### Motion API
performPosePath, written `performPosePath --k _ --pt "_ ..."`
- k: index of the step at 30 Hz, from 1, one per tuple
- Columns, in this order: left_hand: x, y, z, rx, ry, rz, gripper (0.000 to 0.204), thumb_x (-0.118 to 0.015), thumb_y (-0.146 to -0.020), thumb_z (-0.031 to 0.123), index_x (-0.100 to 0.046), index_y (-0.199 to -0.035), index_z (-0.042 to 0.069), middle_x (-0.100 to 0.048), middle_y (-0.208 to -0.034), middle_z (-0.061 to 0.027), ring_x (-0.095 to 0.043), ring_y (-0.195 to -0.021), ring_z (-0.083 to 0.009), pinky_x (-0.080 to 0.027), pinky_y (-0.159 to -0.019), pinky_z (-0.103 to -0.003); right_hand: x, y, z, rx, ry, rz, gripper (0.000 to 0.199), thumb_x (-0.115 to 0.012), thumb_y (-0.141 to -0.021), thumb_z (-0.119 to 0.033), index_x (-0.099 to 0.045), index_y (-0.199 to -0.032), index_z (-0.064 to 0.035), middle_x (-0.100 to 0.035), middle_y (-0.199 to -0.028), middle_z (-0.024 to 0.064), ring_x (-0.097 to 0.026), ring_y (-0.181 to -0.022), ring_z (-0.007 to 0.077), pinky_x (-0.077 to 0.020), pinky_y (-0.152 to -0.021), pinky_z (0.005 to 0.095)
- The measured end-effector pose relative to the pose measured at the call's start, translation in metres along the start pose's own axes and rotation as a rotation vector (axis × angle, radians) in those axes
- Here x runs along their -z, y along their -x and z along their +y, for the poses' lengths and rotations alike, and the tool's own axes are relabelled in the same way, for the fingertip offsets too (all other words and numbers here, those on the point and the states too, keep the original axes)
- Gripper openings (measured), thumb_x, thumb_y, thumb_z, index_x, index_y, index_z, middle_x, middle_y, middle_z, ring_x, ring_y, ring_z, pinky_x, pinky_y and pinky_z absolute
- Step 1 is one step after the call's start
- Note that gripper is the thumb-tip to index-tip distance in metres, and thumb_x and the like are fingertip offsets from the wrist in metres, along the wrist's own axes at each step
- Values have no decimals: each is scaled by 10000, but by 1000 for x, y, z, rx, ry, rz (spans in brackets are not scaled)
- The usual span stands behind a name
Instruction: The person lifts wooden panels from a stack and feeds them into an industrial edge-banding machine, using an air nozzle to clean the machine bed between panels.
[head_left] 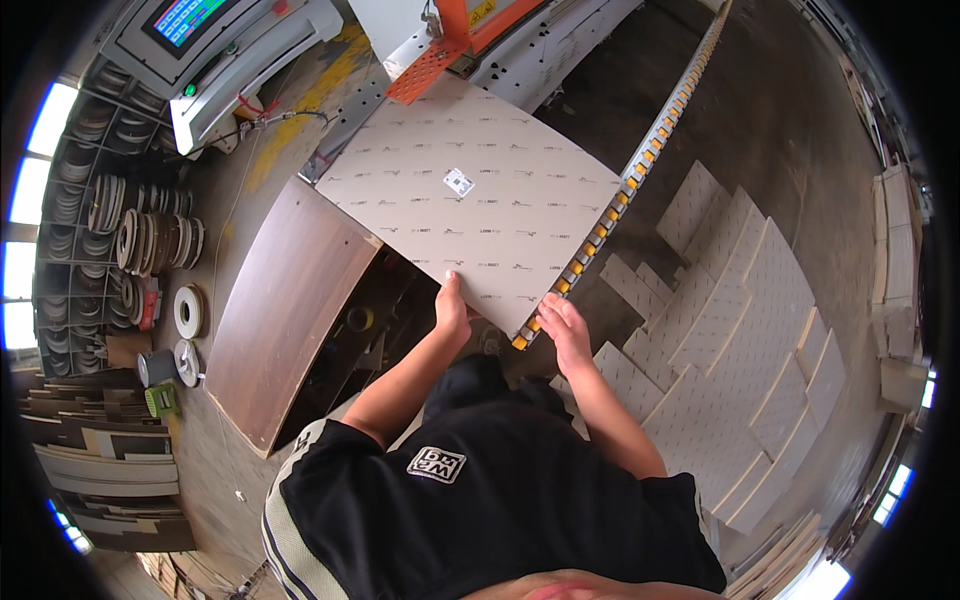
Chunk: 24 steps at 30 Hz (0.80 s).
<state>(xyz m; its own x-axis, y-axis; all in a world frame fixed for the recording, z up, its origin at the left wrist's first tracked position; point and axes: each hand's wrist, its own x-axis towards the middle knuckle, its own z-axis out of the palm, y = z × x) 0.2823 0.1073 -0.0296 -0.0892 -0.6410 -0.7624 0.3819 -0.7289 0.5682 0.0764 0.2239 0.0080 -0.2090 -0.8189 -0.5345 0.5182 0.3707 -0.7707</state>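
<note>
Both hands grip the near edge of a pale panel (480, 205): left hand (452, 312) at the edge, right hand (565, 330) at the corner by the roller rail (640, 165), steadying it flat toward the machine beyond.

panel (480, 210): pale laminated board, matt, smooth | tabletop (285, 300): dark wood-grain, slight sheen | roller rail (640, 170): metal, yellow plastic wheels | upper-left machine (250, 50): glossy painted metal
</note>
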Motion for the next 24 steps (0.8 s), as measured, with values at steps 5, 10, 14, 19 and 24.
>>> performPosePath --k 5,10,14,19,24 --pt "-46 -31 8 -15 -23 -41 556 -333 -1092 481 -487 -1370 25 -660 -1200 -173 -706 -977 -331 -609 -780 -492 12 -38 -25 62 -8 47 630 -701 -968 -252 -445 -1453 59 -521 -1429 165 -535 -1311 230 -455 -1111 397" --pt "-109 -69 9 -14 -55 11 549 -410 -1068 510 -510 -1347 48 -641 -1207 -157 -697 -957 -348 -614 -729 -512 32 -74 -68 153 -13 82 645 -708 -963 -292 -461 -1455 45 -529 -1443 166 -526 -1324 243 -434 -1112 389" --pt "-135 -104 11 -40 28 -79 588 -433 -1057 530 -499 -1370 37 -612 -1281 -195 -664 -1065 -404 -601 -787 -598 44 -93 -88 272 69 -20 520 -660 -993 -267 -527 -1407 19 -592 -1365 119 -533 -1302 206 -406 -1111 343" --pt "-172 -139 18 -23 16 -210 597 -385 -1070 536 -459 -1442 76 -605 -1340 -158 -655 -1129 -403 -579 -902 -588 67 -55 -68 342 164 125 454 -697 -977 -270 -600 -1319 13 -660 -1314 109 -592 -1251 170 -455 -1072 317" --pt "-161 -178 16 -23 -115 -412 358 -455 -1072 446 -559 -1035 106 -691 -895 -83 -640 -719 -213 -557 -643 -381 139 55 29 191 621 291 414 -707 -942 -386 -684 -1213 -73 -713 -1231 95 -676 -1159 220 -514 -987 319"
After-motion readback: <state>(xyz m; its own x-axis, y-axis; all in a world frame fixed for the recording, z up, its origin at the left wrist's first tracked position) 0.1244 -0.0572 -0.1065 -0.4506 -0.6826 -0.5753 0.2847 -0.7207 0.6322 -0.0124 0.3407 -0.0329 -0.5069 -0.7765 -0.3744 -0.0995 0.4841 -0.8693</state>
